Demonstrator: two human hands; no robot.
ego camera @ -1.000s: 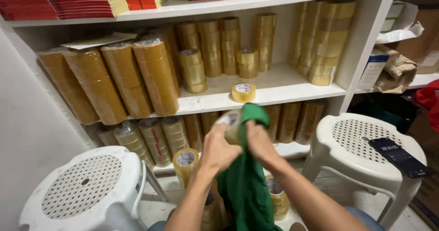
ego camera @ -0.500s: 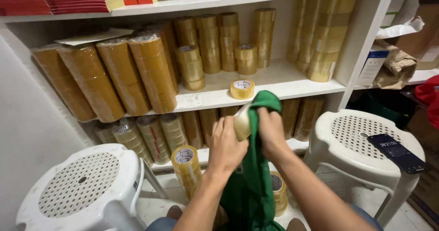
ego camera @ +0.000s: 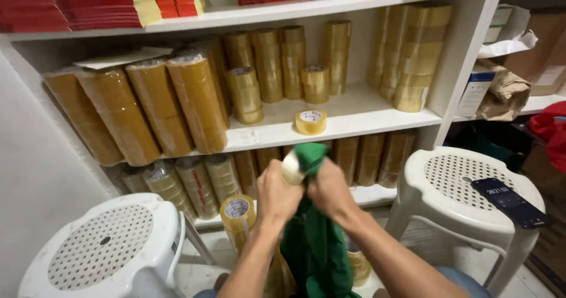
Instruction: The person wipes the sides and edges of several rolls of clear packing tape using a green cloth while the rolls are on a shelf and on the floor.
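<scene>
My left hand [ego camera: 277, 192] grips a roll of tape [ego camera: 292, 167] in front of the lower shelf. My right hand [ego camera: 330, 189] presses a green cloth [ego camera: 315, 245] against that roll; the cloth wraps over the roll's top and hangs down between my forearms. A single tape roll [ego camera: 311, 121] lies flat on the middle shelf [ego camera: 365, 112] just above my hands. A short stack of tape rolls [ego camera: 238, 215] stands on the floor to the left of my left wrist.
Long wrapped stacks of brownish tape [ego camera: 177, 106] lean on the middle shelf, more stand behind and below. Red packs [ego camera: 88, 3] fill the top shelf. White plastic stools stand left [ego camera: 103, 248] and right [ego camera: 471, 183]; a dark phone [ego camera: 510, 202] lies on the right one.
Both hands with the roll and cloth have dropped slightly and turned; the cloth now covers more of the roll's top. The view has shifted a little.
</scene>
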